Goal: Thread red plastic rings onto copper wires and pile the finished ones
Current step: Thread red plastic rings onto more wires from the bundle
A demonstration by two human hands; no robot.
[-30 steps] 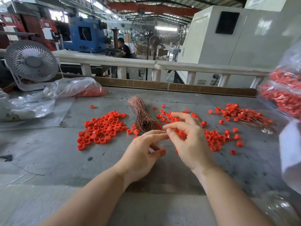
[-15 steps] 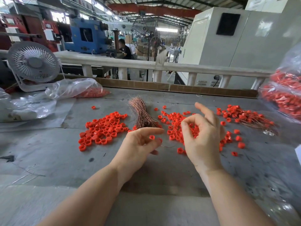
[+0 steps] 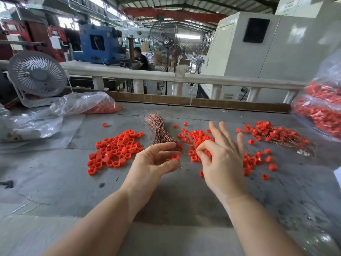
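1. The left hand (image 3: 153,163) pinches one red ring (image 3: 175,157) between thumb and fingertips, just above the grey table (image 3: 55,178).
2. The right hand (image 3: 221,163) is raised, thumb and forefinger pressed together; whether they hold the thin wire (image 3: 186,168) looping below the ring cannot be told. Its other fingers are spread upward.
3. A bundle of copper wires (image 3: 158,128) lies just beyond the hands.
4. Loose rings (image 3: 116,150) lie heaped at left and scattered behind the right hand.
5. The finished pile (image 3: 273,133) sits far right.
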